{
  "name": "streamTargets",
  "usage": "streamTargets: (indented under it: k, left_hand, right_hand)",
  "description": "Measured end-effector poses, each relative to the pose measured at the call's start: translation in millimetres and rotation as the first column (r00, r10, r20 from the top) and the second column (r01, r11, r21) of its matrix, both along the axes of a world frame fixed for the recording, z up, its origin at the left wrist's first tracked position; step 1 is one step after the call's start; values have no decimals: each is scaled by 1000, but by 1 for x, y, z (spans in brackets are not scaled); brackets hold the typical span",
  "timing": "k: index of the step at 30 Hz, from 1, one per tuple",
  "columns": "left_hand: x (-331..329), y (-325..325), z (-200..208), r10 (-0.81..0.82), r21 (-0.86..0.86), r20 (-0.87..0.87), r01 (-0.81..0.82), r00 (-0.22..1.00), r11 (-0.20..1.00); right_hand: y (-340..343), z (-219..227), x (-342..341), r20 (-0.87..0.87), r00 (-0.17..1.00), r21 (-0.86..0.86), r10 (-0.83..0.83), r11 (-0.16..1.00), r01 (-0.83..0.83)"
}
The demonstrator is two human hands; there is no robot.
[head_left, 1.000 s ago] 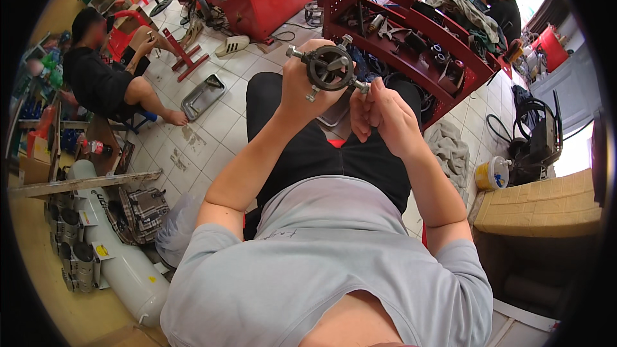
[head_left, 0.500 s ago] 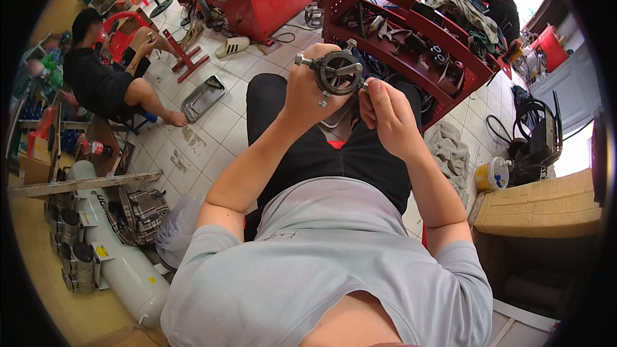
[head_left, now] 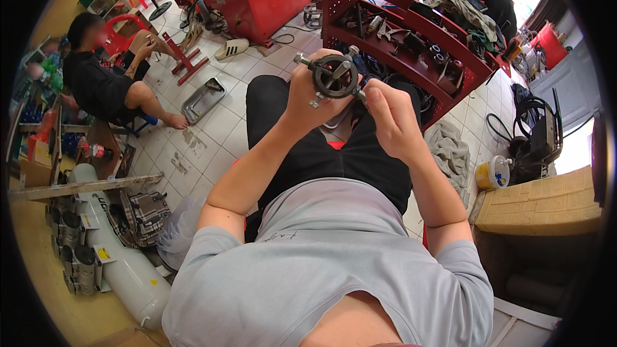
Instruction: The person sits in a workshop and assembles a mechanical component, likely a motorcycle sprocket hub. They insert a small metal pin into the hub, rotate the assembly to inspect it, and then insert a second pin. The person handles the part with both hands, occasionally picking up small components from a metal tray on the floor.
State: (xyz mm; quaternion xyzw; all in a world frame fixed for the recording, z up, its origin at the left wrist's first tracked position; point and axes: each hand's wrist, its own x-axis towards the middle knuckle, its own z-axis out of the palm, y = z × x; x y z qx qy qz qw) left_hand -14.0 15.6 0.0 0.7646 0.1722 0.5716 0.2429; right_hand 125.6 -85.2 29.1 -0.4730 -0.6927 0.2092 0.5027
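Observation:
Above my lap is a dark round metal ring point(head_left: 318, 82) with several silver bolts sticking out around its rim and a rod showing in its middle. My left hand point(head_left: 304, 99) is wrapped around it from the left and below. On the opposite side, my right hand point(head_left: 391, 115) has thumb and fingers closed together at the end of the right-hand bolt point(head_left: 361, 94). The ring's underside and most of my left fingers are hidden.
Ahead stands a red tool cart point(head_left: 411, 45) with wrenches, tools and rags. A seated person point(head_left: 96, 77) is at left, near a metal tray point(head_left: 204, 99); another person point(head_left: 501, 9) sits beyond the cart. At right are a grey cloth point(head_left: 448, 154) and a bucket point(head_left: 493, 173).
The ring has shifted slightly left and down with my left hand. My right thumb and fingers have turned at the bolt. The person beyond the cart has moved a little.

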Motion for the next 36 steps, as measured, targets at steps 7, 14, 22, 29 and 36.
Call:
streamTargets:
  k: [7,14,22,29,36]
  left_hand:
    - [-1,-1,0,-115,128,-66,123,991,984]
    - [1,26,-2,-268,-333,378,400,886,854]
    - [12,118,-58,-183,-750,471,500,863,433]
    - [44,176,-117,-217,-876,159,239,963,419]
    - [82,227,-178,-27,-966,201,202,979,158]
  right_hand:
    - [-2,9,19,-174,985,27,3,1000,1]
    - [18,6,48,-423,902,82,85,995,-55]
    - [145,-48,44,-446,892,-297,71,929,-222]
    - [243,-148,84,-49,998,-496,31,867,-52]
    - [292,-254,102,473,864,-573,174,806,151]
